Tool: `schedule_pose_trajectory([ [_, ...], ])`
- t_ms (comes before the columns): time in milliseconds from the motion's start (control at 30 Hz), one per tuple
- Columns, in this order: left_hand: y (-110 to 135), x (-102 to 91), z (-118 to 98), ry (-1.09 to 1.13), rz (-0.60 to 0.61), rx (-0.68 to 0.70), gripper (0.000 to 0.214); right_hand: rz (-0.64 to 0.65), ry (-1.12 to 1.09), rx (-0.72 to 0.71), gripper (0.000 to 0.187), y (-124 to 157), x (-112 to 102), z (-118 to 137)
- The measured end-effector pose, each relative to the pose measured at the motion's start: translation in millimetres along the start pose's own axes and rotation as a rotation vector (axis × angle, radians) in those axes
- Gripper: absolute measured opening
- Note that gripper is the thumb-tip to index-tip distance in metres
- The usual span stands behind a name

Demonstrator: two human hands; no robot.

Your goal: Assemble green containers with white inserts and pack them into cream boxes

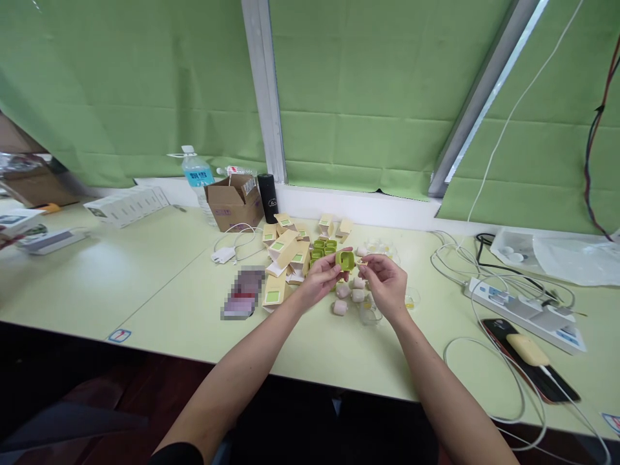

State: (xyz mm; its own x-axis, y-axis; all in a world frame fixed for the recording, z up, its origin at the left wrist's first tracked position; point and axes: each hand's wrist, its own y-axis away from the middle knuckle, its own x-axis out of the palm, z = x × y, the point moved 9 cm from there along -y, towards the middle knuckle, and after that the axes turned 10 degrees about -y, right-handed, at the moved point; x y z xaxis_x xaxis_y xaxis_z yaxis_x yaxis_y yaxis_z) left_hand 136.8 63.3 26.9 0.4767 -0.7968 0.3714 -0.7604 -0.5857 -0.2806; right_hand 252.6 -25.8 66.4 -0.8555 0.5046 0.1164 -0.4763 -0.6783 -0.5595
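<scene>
My left hand (323,276) is closed round a small square green case (345,261), its hollow side turned toward me. Close to its right side, my right hand (385,279) pinches a small pale piece (361,262), too small to name. Behind my left hand stand several more green cases (323,247). Small pale pink pieces (340,308) lie on the table below and between my hands. Clear plastic pieces (371,311) with yellow bits lie under and beside my right hand. To the left are several opened cream cardboard boxes (283,248) with green squares.
A brown carton (235,205), a black bottle (268,197) and a water bottle (197,175) stand at the back. A blurred-out flat object (243,292) lies left. On the right are a power strip (523,313), tangled cables and a phone (513,374) with a yellow case (527,349) on it.
</scene>
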Motion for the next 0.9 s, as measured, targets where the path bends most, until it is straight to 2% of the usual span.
schedule_pose_trajectory([
  [100,0,1.9,0,-0.012,0.007,-0.011,0.057,0.031,0.126,-0.099,0.010,2,2,7],
  [267,2,5.1,0,-0.033,0.027,-0.014,0.053,0.132,0.384,-0.397,0.014,6,13,28],
  [367,2,7.0,-1,-0.070,0.037,-0.007,0.049,0.188,0.522,-0.506,0.017,8,20,32],
  [567,1,12.1,-3,-0.124,0.060,0.025,0.040,0.223,0.672,-0.613,0.019,12,28,35],
  [900,-1,12.8,-1,-0.155,0.072,0.058,0.047,0.221,0.836,-0.646,0.022,14,32,33],
])
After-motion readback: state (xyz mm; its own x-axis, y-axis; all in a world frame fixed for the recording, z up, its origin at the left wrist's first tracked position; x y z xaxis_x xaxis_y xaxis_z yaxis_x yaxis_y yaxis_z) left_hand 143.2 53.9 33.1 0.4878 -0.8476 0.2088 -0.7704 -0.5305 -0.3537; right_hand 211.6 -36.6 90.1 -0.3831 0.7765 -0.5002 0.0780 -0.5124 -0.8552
